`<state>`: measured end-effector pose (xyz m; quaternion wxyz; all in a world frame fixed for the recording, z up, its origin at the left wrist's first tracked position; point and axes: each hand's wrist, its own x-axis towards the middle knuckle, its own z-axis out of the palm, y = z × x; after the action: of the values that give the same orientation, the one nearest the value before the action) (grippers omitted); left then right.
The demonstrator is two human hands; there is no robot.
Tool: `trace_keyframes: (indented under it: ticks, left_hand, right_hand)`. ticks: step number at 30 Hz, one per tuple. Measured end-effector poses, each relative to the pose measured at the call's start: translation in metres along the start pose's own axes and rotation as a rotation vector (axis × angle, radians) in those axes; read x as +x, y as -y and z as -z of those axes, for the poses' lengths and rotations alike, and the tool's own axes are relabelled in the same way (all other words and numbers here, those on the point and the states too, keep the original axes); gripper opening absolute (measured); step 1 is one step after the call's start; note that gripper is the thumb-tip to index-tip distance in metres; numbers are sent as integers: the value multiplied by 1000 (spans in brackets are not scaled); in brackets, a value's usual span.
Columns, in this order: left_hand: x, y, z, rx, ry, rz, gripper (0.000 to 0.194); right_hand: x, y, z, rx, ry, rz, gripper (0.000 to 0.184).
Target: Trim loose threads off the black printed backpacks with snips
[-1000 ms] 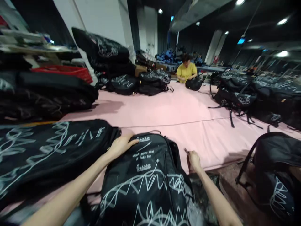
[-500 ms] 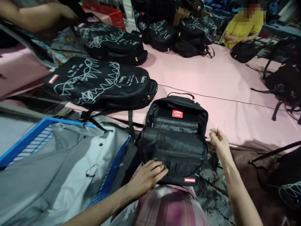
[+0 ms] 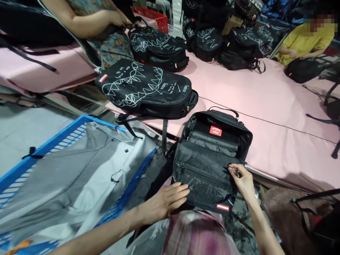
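Observation:
An open black backpack (image 3: 204, 181) lies in front of me, its lower part against my lap and its top on the pink table. Inside show a red label (image 3: 215, 130), a zipped pocket and a mesh panel. My left hand (image 3: 170, 200) rests with fingers stretched flat on the bag's lower left edge. At the bag's right side, my right hand (image 3: 242, 179) is closed in a pinch over the mesh panel. Between its fingers is a small dark pointed tool (image 3: 237, 173), mostly hidden, so its kind is unclear.
A blue basket (image 3: 77, 124) with grey and white material stands at left. Another black backpack (image 3: 148, 88) with white scribbles lies on the pink table (image 3: 265, 102). Further bags line the back. One co-worker's arm (image 3: 98, 23) reaches in at upper left; a person in yellow (image 3: 297, 40) sits at right.
My right hand has moved left from beside the backpack onto its inner panel. My left hand stays on the lower edge. The whole view has shifted, so the table's things appear further right.

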<state>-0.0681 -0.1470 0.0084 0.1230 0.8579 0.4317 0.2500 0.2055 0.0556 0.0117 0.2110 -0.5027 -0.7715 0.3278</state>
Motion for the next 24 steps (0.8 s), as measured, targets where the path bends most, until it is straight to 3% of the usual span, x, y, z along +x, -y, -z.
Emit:
trace_keyframes:
  ticks: [3, 5, 7, 9, 11, 13, 16, 19, 22, 24]
  left_hand:
    - [19, 15, 31, -125, -118, 5, 29]
    - [50, 36, 49, -135, -241, 148, 27]
    - [93, 64, 57, -88, -255, 323, 25]
    - [142, 94, 51, -25, -87, 432, 28]
    - [184, 117, 33, 37, 182, 491, 33]
    - [208, 130, 9, 61, 368, 502, 40]
    - [208, 131, -19, 22, 520, 442, 25]
    - [189, 121, -29, -38, 615, 396, 27]
    - [178, 113, -30, -69, 624, 396, 31]
    - [178, 112, -30, -81, 613, 389, 31]
  right_hand:
    - [-3, -2, -7, 6, -32, 47, 27]
    - [-6, -5, -13, 20, -34, 92, 22]
    - [-10, -9, -20, 32, -29, 133, 19]
    - [-14, -13, -26, 35, -48, 171, 18]
    - [-18, -17, -30, 35, -71, 195, 19]
    - [-22, -19, -29, 41, -72, 197, 20]
    - [-22, -18, -17, 72, 2, 162, 17]
    - [-5, -15, 6, 99, 141, 162, 16]
    - [40, -9, 21, 57, 162, 237, 22]
    - [80, -3, 15, -36, 178, 297, 28]
